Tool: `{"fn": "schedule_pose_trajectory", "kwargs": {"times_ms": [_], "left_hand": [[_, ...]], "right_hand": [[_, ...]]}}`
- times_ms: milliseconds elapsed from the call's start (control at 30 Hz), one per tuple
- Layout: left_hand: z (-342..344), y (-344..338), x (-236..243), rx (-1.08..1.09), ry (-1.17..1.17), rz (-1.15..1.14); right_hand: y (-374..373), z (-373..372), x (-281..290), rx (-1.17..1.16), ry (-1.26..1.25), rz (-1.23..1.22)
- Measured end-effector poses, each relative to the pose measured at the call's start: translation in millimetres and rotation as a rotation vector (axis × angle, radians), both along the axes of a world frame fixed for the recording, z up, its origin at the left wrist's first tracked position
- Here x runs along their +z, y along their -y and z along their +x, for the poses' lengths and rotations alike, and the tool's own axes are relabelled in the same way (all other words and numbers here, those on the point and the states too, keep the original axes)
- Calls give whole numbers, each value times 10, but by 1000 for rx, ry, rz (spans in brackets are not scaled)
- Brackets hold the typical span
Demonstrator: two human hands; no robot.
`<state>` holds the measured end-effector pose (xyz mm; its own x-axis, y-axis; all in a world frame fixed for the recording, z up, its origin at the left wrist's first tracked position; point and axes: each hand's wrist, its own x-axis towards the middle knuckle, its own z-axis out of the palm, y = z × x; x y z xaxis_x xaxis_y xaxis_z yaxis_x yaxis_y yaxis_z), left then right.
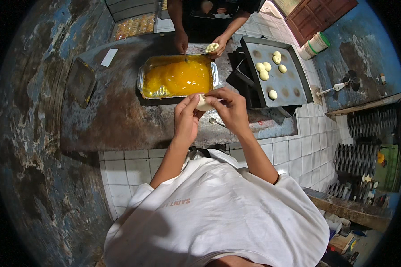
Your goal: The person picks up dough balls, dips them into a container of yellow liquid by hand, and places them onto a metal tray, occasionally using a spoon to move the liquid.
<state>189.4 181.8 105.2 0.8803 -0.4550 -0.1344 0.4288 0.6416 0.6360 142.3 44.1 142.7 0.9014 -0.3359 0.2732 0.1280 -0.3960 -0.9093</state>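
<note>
Between my two hands, over the near side of the table, is a pale piece of dough [203,103]. My left hand [186,116] grips it from the left, while the fingers of my right hand [229,109] pinch its other side. Just beyond my fingers stands a clear rectangular dish [140,84] holding a glossy orange-yellow filling [182,78]. A spoon [216,122] lies on the table, partly behind my right hand. Across the table, a co-worker's hand [219,46] holds a piece of dough [212,47], and their other hand [181,42] is at the dish's far edge.
At the right, a dark metal baking tray [302,91] carries several round dough balls [263,71]. A white card [108,57] and a dark flat tray [81,82] lie on the worn table [107,129] to the left. A white bucket [314,46] stands beyond the baking tray.
</note>
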Motion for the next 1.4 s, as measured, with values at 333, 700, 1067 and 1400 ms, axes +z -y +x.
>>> {"fn": "schedule_pose_trajectory", "kwargs": {"times_ms": [333,700,1067,1400], "left_hand": [[-183,577,-111,124,194,226],[-367,1671,-397,246,1,379],[-774,2636,-455,-94,460,561],[-820,2667,-572,-237,435,732]], "right_hand": [[381,-111,-184,-146,41,-2],[1056,-502,-409,-88,15,361],[2332,-970,-912,-77,-155,645],[4360,-1076,-937,-203,-362,-424]]}}
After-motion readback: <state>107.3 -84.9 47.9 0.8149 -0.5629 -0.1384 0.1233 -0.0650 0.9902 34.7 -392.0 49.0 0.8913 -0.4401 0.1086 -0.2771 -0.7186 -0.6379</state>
